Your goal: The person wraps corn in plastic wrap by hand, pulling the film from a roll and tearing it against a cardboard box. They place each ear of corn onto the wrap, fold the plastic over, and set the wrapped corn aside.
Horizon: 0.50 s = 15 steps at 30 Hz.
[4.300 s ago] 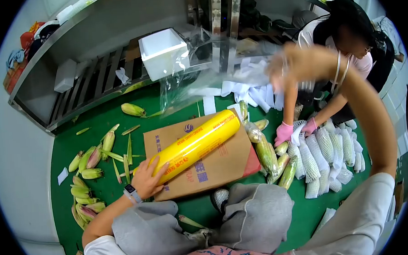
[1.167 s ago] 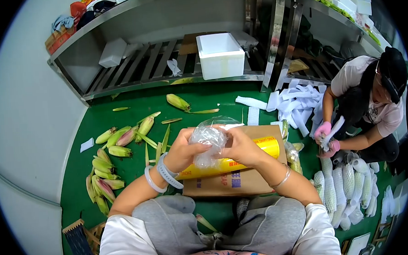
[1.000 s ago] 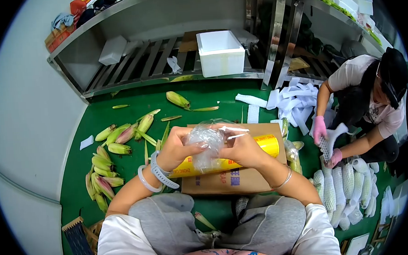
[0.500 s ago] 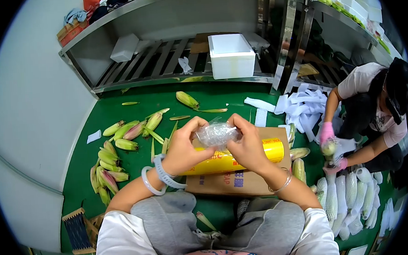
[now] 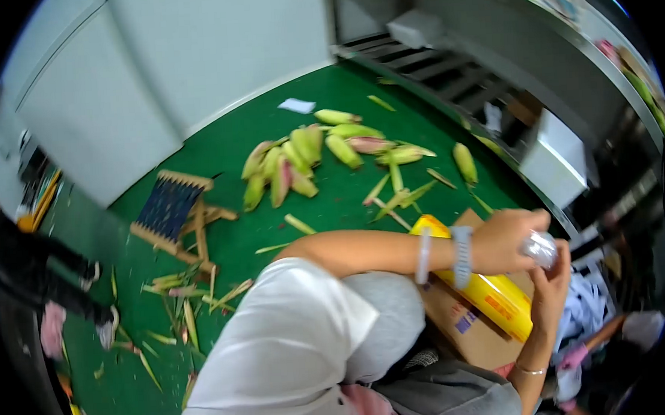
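Note:
A wad of crumpled clear plastic film (image 5: 539, 249) sits between both of my hands. My left hand (image 5: 500, 242), with a watch and a pale bracelet at the wrist, curls around it from the left. My right hand (image 5: 553, 290) grips it from below with closed fingers. Whether anything is inside the film I cannot tell. Beneath my arms, a yellow roll of wrap (image 5: 503, 304) lies on a cardboard box (image 5: 458, 317). My left forearm hides part of both.
Unpeeled corn ears (image 5: 292, 161) lie heaped on the green floor, with loose husks (image 5: 188, 320) nearer me. A small folding stool (image 5: 169, 212) stands left. A metal rack (image 5: 431, 78) holds a white foam box (image 5: 554, 158). Another person's legs (image 5: 46, 275) show left; a pink-gloved co-worker (image 5: 573, 356) is lower right.
My view has swung to the left, bringing the stool, scattered husks and another person's legs into sight. Both hands still hold the plastic film, now appearing farther right.

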Tool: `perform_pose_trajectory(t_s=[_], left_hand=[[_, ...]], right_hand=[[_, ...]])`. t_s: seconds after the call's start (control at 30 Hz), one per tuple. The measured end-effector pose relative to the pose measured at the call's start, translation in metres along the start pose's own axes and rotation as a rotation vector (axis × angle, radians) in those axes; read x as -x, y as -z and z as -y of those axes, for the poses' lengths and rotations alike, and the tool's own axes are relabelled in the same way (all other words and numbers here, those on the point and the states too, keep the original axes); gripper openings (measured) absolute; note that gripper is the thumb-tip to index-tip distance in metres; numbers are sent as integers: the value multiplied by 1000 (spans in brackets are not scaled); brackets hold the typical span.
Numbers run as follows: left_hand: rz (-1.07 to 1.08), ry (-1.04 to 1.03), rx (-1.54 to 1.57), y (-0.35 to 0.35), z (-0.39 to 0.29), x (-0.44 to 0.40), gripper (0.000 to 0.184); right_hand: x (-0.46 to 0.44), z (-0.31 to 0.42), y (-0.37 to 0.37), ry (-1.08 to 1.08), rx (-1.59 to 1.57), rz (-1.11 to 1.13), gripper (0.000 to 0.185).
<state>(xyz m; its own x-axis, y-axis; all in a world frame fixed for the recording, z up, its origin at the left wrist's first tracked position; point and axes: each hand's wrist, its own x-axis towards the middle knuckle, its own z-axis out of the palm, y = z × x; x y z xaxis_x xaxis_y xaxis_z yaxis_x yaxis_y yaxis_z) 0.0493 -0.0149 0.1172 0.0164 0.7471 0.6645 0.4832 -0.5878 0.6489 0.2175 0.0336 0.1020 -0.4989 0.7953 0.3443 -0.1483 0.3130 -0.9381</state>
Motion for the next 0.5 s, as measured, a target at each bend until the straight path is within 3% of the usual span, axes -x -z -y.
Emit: perform_pose_trajectory(t_s=[0.07, 0.17, 0.27, 0.33, 0.4, 0.43, 0.47, 0.5], left_hand=[[-23, -48, -35, -14, 9, 0, 29], [-65, -63, 14, -34, 18, 3, 26], [-82, -22, 41, -41, 23, 6, 28], [-85, 58, 78, -34, 38, 16, 31], [-181, 207, 66, -6, 58, 36, 30], [-428, 112, -37, 8, 86, 59, 30], [-575, 149, -172, 44, 92, 91, 30], [-616, 436, -346, 82, 70, 127, 31]], right_hand=[[-4, -28, 27, 110, 251, 20, 31], [-4, -39, 16, 164, 448, -194, 34], [-7, -58, 18, 183, 639, -250, 41], [-1, -60, 26, -161, 320, -104, 59], [12, -50, 6, -153, 67, 106, 63], [13, -15, -14, -188, 198, 344, 67], [18, -11, -16, -190, 251, 379, 66], [22, -10, -15, -252, 272, 400, 64]])
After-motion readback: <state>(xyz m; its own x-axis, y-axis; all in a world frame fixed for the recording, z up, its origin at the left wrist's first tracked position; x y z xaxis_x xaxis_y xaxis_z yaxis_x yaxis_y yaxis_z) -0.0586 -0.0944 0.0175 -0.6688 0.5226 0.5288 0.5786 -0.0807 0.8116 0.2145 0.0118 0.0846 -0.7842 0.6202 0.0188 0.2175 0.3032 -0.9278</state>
